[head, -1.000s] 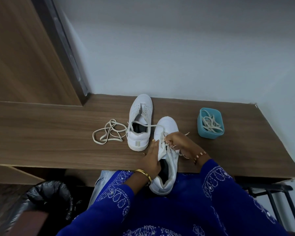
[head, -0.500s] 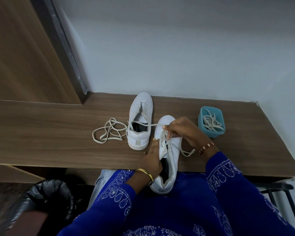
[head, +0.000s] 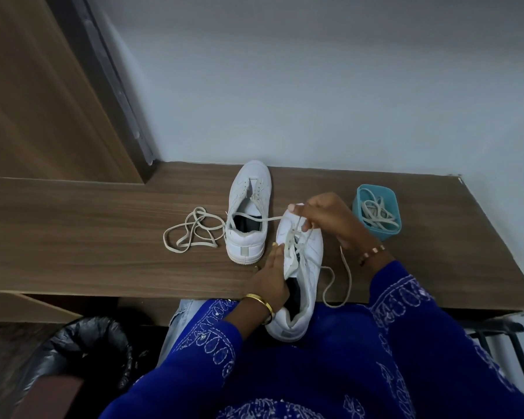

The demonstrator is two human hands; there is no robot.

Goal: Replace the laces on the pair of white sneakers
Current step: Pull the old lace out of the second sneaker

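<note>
Head view, looking down at a brown wooden desk against a pale wall. A person in blue embroidered sleeves sits at its near edge.

Two white sneakers are in view. The near sneaker lies with its heel hanging over the near edge of the desk, toward the lap, and its toe pointing away. The left hand, with a gold bangle at the wrist, holds this sneaker along its left side, fingers laid against the upper. The right hand is raised over the toe, its grip pinching a pale lace that is threaded through the eyelets. The loose end of this lace trails in a loop to the right of the shoe, down over the desk edge.

The far sneaker stands upright just left of it, toe toward the wall, with a lace strand across its opening. A loose lace lies coiled on the desk at its left. At the right, a small teal tub holds more laces.

A black bin bag sits on the floor at lower left.
</note>
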